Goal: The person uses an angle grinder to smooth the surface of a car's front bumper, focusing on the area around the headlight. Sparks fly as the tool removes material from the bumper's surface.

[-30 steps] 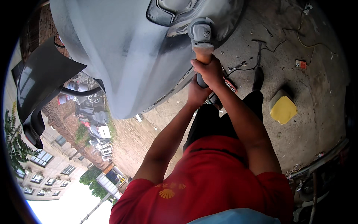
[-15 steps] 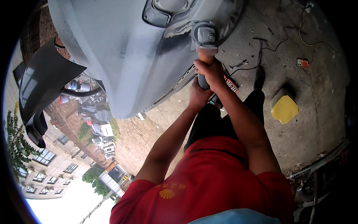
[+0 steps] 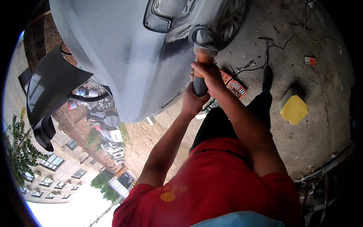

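Note:
Both my hands are closed round an orange and dark grey angle grinder (image 3: pixel 205 56). My left hand (image 3: pixel 193 100) grips the dark rear end of its body. Higher up, my right hand (image 3: pixel 212 80) wraps the orange part. The grinder's head lies against or very close to the grey car body panel (image 3: pixel 128 49), at a dark, scuffed patch (image 3: pixel 174 49) below the wheel. Whether the disc touches the panel cannot be made out. An oval recess with a raised rim (image 3: pixel 168 15) sits in the panel just above.
An open orange tool case (image 3: pixel 237 90) with sockets lies on the floor by my legs. A hammer (image 3: pixel 266 43), a cable (image 3: pixel 280 50), a small red and white box (image 3: pixel 310 61) and a yellow-topped container (image 3: pixel 293 109) are to the right. A loose dark car panel (image 3: pixel 56 83) stands at left.
The grinder and both hands have shifted slightly left and down along the panel. More of the wheel and the orange tool case now shows. Both hands keep their grip.

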Motion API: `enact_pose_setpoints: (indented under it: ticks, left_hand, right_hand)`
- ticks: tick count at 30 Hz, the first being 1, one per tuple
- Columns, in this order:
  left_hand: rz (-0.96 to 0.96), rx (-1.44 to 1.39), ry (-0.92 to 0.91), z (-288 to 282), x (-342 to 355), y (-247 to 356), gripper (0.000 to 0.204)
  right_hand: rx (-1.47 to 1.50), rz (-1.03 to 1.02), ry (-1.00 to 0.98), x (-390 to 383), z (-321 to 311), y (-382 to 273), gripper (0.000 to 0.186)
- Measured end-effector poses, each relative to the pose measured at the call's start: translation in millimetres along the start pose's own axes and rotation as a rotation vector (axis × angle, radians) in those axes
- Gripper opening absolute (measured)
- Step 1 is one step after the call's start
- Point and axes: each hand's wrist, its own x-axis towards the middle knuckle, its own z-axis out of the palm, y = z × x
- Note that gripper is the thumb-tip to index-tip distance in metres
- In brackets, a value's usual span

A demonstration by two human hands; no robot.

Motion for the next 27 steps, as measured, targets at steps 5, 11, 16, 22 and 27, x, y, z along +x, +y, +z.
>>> enact_pose_setpoints:
  ticks: [5,11,16,22,27]
  left_hand:
    - [-0.040,-0.026,0.022,8,-26,-21,0.050]
    - [-0.014,-0.006,0.056,2,-13,12,0.063]
    - [-0.034,-0.038,0.043,5,-26,-2,0.062]
    - [-0.063,0.010,0.012,1,-11,23,0.066]
    - [-0.024,0.002,0.025,12,-29,0,0.065]
  right_hand:
    - [-0.131,0.054,-0.012,-27,-5,23,0.034]
    - [-0.102,-0.018,0.002,-7,3,10,0.027]
    - [-0.165,0.031,0.045,-21,7,14,0.029]
    - [-0.127,-0.006,0.042,-7,4,1,0.028]
    - [-0.164,0.013,0.051,-25,0,15,0.028]
